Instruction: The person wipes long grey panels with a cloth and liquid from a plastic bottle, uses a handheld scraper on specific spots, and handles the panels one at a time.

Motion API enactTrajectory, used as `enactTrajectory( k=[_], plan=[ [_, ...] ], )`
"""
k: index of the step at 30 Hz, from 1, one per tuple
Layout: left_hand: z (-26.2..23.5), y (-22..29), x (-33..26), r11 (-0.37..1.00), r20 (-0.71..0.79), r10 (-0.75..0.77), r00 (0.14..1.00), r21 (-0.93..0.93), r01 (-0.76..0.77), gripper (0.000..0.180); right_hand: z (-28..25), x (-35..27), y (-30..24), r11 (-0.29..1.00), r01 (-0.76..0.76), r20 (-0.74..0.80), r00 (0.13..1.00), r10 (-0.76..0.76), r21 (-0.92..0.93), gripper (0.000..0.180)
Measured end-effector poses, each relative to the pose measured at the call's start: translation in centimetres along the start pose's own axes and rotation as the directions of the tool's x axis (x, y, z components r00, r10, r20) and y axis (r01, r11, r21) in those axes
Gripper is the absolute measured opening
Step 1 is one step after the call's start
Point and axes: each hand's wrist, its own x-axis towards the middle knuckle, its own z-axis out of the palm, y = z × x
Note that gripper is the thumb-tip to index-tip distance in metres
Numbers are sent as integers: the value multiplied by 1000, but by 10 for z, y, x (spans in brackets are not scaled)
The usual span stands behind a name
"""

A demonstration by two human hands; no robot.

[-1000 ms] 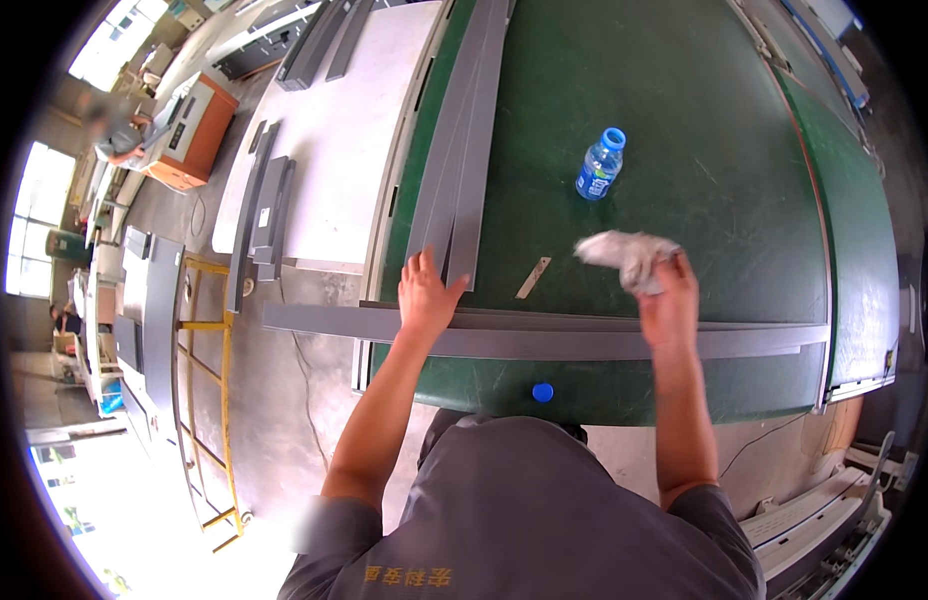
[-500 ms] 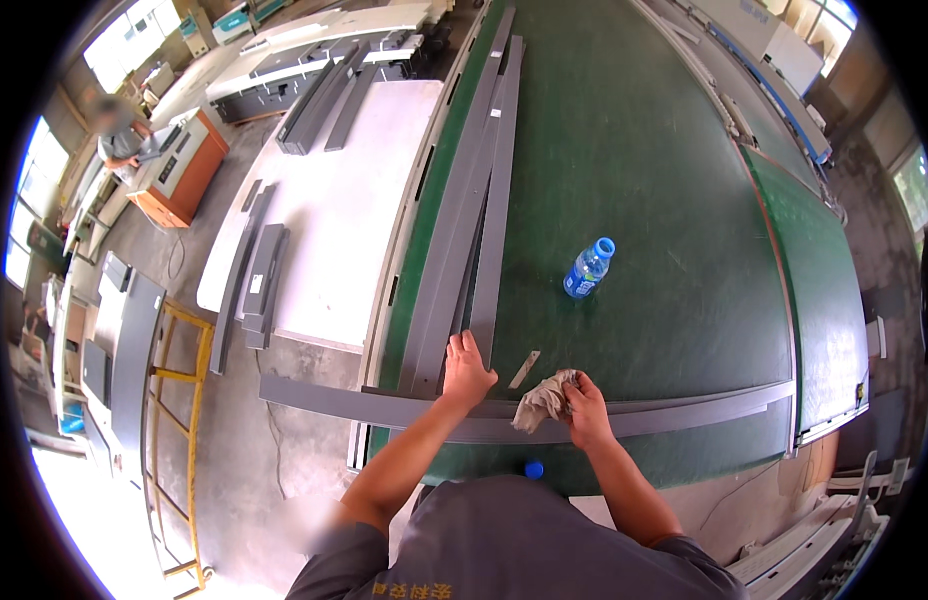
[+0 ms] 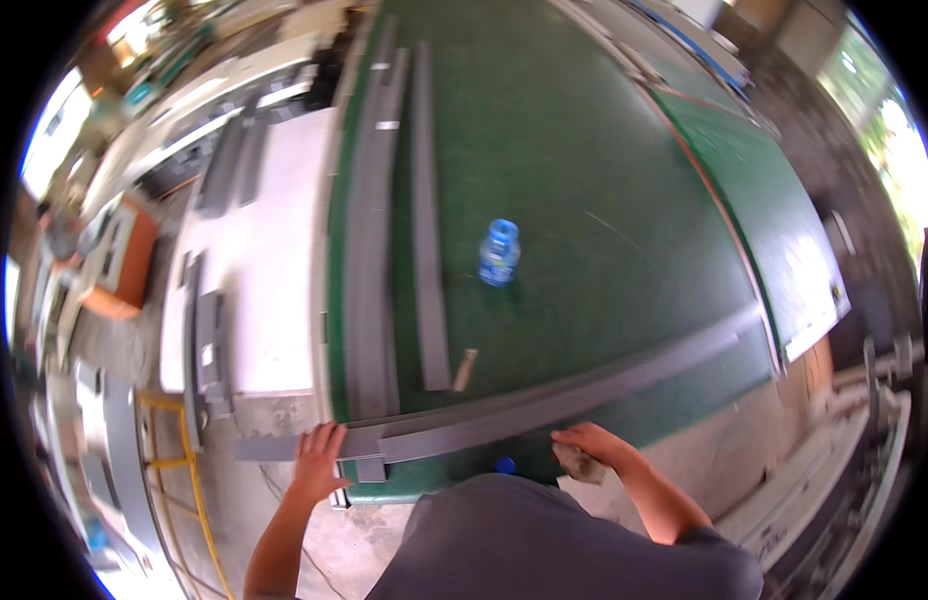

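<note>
My left hand (image 3: 319, 460) lies across the left part of a long grey strip (image 3: 269, 448), fingers spread over it and thumb apart. This strip runs crosswise along the near end of the green table (image 3: 574, 190), its left end jutting past the edge. A second grey strip (image 3: 504, 425) overlaps it. Close to the table's near edge, my right hand (image 3: 596, 442) is closed around a crumpled, dirty rag (image 3: 580, 464). Further off, several grey strips (image 3: 369, 270) lie lengthwise along the left side, with a single strip (image 3: 429, 240) apart from them.
A blue-labelled plastic bottle (image 3: 499, 254) stands mid-table, near a small flat piece (image 3: 466, 370). A blue cap (image 3: 505, 465) sits by the near edge. Left are a white-topped table (image 3: 269, 280) with grey pieces, a yellow frame (image 3: 169, 462), and a person (image 3: 61, 238) at an orange-sided cabinet.
My left hand has moved left from the lengthwise strips onto the crosswise one. My right hand has drawn the rag nearer. One lengthwise strip now lies separate from the others. The view has shifted.
</note>
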Motion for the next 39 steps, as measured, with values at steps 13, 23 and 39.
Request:
enactTrajectory(
  k=[13, 23, 39],
  plan=[
    [46, -15, -20, 996, -83, -91, 992, -8, 91, 86, 21, 42, 41, 381, 285, -305, 952, -8, 880, 27],
    [80, 113, -109, 952, -159, -297, 941, -124, 280, 92, -25, 72, 8, 558, 380, -355, 921, -157, 738, 31],
    [143, 196, -93, 727, -96, -636, 766, -409, 552, 105, -59, 27, -105, 779, 213, -201, 896, -396, -589, 31]
  ],
)
